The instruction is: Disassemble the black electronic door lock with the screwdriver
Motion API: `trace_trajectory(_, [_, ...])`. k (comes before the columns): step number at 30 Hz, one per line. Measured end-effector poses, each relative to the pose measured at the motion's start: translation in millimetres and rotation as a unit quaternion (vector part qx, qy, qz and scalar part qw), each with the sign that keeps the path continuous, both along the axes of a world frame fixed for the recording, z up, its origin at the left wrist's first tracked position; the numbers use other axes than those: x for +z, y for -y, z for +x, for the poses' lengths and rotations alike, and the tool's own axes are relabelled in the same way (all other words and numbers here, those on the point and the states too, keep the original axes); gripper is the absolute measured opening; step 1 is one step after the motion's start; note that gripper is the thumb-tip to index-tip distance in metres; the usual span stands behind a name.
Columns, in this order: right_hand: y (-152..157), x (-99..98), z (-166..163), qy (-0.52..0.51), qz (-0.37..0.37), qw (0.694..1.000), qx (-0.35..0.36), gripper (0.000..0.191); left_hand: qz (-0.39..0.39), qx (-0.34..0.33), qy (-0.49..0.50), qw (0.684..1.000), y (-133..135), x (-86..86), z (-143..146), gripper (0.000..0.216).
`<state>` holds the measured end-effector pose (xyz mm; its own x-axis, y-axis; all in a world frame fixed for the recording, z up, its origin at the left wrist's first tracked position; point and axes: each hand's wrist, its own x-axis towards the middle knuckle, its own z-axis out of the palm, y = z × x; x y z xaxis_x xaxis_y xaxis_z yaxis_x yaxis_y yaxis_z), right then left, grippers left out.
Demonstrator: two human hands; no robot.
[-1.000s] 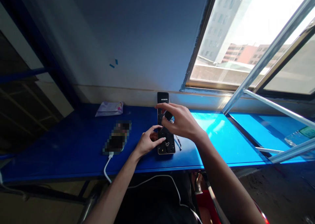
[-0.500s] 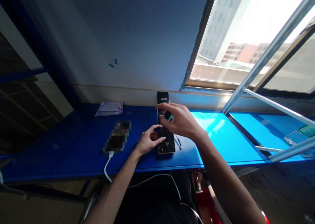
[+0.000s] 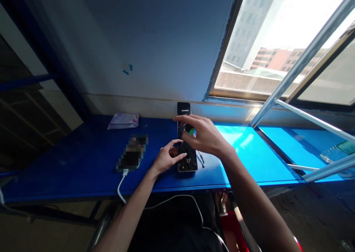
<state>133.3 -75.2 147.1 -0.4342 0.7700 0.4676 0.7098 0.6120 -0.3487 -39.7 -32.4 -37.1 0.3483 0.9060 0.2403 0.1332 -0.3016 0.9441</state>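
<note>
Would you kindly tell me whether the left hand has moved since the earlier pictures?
No, not noticeably: judged against the front edge of the blue table, the left hand keeps its place, thumb still on the long black device.

Blue tabletop (image 3: pixel 83 152) along a wall (image 3: pixel 166 41), two small blue strips (image 3: pixel 125 72) stuck there, sunlit patch (image 3: pixel 241 145) at right, sliding window (image 3: pixel 257 71) showing pinkish buildings (image 3: pixel 273 58) outside, silver metal bars (image 3: pixel 301 63) slanting before it, dim floor (image 3: pixel 310 215) below.
</note>
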Motion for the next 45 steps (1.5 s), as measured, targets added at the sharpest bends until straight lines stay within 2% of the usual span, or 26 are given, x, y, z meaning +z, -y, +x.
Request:
trace_trajectory(2, [-1.7, -0.2, -0.9, -0.002, -0.003, 1.0, -0.018, 0.025, 0.0, 0.0, 0.0, 1.0, 0.4, 0.7, 0.0, 0.056])
trace_trajectory(5, [-5.2, -0.4, 0.0, 0.0, -0.007, 1.0, -0.029, 0.035, 0.0, 0.001, -0.001, 1.0, 0.7, 1.7, 0.1, 0.056])
trace_trajectory(7, [-5.8, 0.0, 2.2, 0.003, -0.01, 1.0, -0.022, 0.031, 0.0, 0.001, -0.002, 1.0, 0.7, 1.5, 0.1, 0.056])
trace_trajectory(12, [-1.1, 1.7, 5.4, 0.015, -0.016, 1.0, -0.006, 0.064, 0.004, 0.004, -0.004, 1.0, -0.3, -1.0, 0.0, 0.057])
trace_trajectory(13, [-0.4, 2.0, 4.9, 0.015, -0.017, 1.0, -0.01, 0.063, 0.005, 0.005, -0.004, 1.0, -0.3, -1.1, 0.0, 0.057])
trace_trajectory(17, [-2.6, 1.3, 1.8, 0.005, -0.021, 0.999, -0.038, 0.032, 0.006, 0.004, -0.007, 1.0, 0.8, 1.7, 0.2, 0.056])
trace_trajectory(20, [-4.5, 0.9, 1.9, 0.003, -0.022, 0.999, -0.027, 0.032, 0.004, 0.003, -0.008, 1.0, 1.6, 3.6, -0.1, 0.056])
trace_trajectory(22, [-3.3, 1.6, 3.0, 0.006, -0.023, 1.0, -0.008, 0.039, 0.003, 0.003, -0.007, 1.0, 1.4, 3.2, -0.3, 0.056])
trace_trajectory(25, [0.2, 2.7, 3.3, 0.009, -0.021, 1.0, 0.011, 0.062, 0.003, 0.003, -0.005, 1.0, 0.4, 0.9, -0.3, 0.056])
trace_trajectory(26, [0.7, 2.7, 2.9, 0.007, -0.02, 1.0, 0.01, 0.064, 0.003, 0.003, -0.004, 1.0, 0.2, 0.2, -0.1, 0.056])
trace_trajectory(31, [-4.2, -1.0, 0.7, -0.01, -0.018, 0.999, -0.026, 0.026, 0.002, 0.001, -0.004, 1.0, 0.9, 1.6, 0.3, 0.056])
trace_trajectory(34, [-5.8, -2.2, 2.5, -0.011, -0.019, 1.0, -0.014, 0.031, 0.002, -0.001, -0.005, 1.0, 1.5, 2.8, 0.0, 0.056])
trace_trajectory(38, [-2.0, -1.5, 4.5, -0.008, -0.011, 1.0, 0.007, 0.058, 0.006, 0.001, -0.008, 1.0, 1.3, 1.6, -0.6, 0.055])
trace_trajectory(39, [-1.1, -1.6, 4.3, -0.01, -0.007, 1.0, 0.006, 0.059, 0.008, 0.002, -0.009, 1.0, 1.2, 1.3, -0.7, 0.055])
trace_trajectory(43, [-1.8, -4.0, 2.4, -0.021, -0.006, 1.0, -0.005, 0.026, 0.019, 0.001, -0.017, 1.0, 1.7, 1.5, -0.7, 0.055])
trace_trajectory(45, [-2.9, -5.6, 2.7, -0.028, -0.007, 1.0, -0.002, 0.026, 0.027, 0.004, -0.022, 0.999, 2.4, 2.3, -0.8, 0.055])
